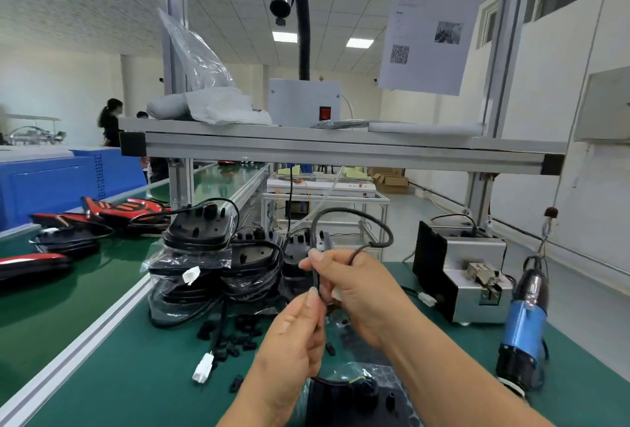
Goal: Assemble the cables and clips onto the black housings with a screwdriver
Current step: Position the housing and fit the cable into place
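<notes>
The black cable (pixel 344 209) is up in the air, looped just right of the stack of black housings (pixel 201 239), and both hands are on it. Left hand (pixel 289 334): grip closed, thumb and fingers pinching the cable's lower run. Right hand (pixel 358 286): grip closed too, fingers curled round the cable's other end, with what looks like a white plug tucked against the palm.

From the left hand the cable drops toward a bagged housing (pixel 344 399) lying nearer the person than the stack. Whether it is already joined there, I can't tell. By my read this unit is early: cable being sorted out, no clip on it, no screw in.

The small black clips (pixel 238 341) lie loose on the green counter (pixel 119 358) right in front of the stack. The screwdriver (pixel 525 321) hangs well right of the stack, in nobody's hand, and the grey screw feeder (pixel 477 276) sits between the two.

The stack itself, bagged with cables trailing, suggests plenty of units waiting. Red-and-black parts (pixel 126 208) lie left of the stack; finished or not, I can't say.
</notes>
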`<state>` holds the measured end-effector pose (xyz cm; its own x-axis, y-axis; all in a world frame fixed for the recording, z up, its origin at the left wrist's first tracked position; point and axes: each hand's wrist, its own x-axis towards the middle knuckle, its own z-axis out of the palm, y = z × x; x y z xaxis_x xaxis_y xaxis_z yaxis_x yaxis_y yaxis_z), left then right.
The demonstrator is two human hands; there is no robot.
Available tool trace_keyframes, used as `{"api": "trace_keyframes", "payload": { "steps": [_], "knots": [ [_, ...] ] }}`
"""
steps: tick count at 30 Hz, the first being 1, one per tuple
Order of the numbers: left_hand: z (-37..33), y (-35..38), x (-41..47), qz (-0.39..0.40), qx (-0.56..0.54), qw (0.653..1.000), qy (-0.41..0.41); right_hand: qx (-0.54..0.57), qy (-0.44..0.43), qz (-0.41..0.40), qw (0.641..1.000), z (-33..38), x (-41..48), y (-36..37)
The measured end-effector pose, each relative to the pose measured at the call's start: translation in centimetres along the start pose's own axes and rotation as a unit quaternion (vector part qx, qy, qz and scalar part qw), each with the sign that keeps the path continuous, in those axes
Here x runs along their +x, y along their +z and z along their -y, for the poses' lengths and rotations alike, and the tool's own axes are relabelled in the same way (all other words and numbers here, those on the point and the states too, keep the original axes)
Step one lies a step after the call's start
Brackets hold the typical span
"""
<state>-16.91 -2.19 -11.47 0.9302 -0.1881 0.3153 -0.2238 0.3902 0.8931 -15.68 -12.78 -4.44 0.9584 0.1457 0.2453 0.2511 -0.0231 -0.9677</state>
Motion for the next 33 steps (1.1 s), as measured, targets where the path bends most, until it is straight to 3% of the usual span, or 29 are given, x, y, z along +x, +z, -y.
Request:
{"api": "trace_keyframes", "payload": {
  "steps": [6,13,18,19,21,23,24,25,26,28,29,30,31,33],
  "knots": [
    [0.2,0.6,0.0,0.002,-0.003,1.0,0.009,0.0,-0.067,-0.031,0.997,1.2,0.6,-0.2],
    [1.4,1.7,-0.3,0.033,0.074,0.996,0.024,0.087,-0.11,-0.094,0.986,1.8,1.0,-0.6],
    [2.1,1.3,-0.1,0.038,0.066,0.997,0.006,0.047,-0.059,-0.046,0.996,2.1,0.8,-1.0],
    [1.9,1.2,-0.1,0.046,0.045,0.998,-0.005,0.015,-0.033,-0.027,0.999,2.7,0.6,-1.5],
    [0.4,0.8,0.2,0.048,0.0,0.998,-0.033,-0.148,-0.003,-0.023,0.989,4.2,0.1,-3.1],
    [-2.0,0.0,1.3,-0.013,0.068,0.997,-0.044,-0.314,-0.02,-0.037,0.948,5.8,-0.6,-4.6],
    [-3.7,-0.3,1.9,-0.07,0.153,0.986,-0.014,-0.341,-0.03,-0.032,0.939,6.5,-0.8,-5.2],
    [-5.5,-0.6,2.6,-0.122,0.264,0.956,0.046,-0.345,-0.039,-0.015,0.938,7.1,-0.9,-5.8],
    [-7.5,-0.7,3.3,-0.139,0.399,0.898,0.125,-0.347,-0.051,0.005,0.937,7.7,-1.1,-6.2],
    [-10.6,0.3,4.6,-0.065,0.645,0.711,0.274,-0.356,-0.074,0.052,0.93,8.7,-0.9,-6.7],
    [-11.6,1.4,5.3,-0.003,0.71,0.636,0.302,-0.364,-0.085,0.079,0.924,9.3,-0.9,-6.8],
    [-12.4,2.6,5.8,0.046,0.737,0.599,0.31,-0.376,-0.098,0.1,0.916,9.8,-0.8,-6.8],
    [-12.9,3.5,6.1,0.076,0.741,0.592,0.309,-0.383,-0.11,0.114,0.91,10.3,-0.8,-6.7],
    [-13.7,4.3,6.6,0.101,0.709,0.624,0.312,-0.36,-0.129,0.105,0.918,11.0,-0.6,-6.9]
  ]
}}
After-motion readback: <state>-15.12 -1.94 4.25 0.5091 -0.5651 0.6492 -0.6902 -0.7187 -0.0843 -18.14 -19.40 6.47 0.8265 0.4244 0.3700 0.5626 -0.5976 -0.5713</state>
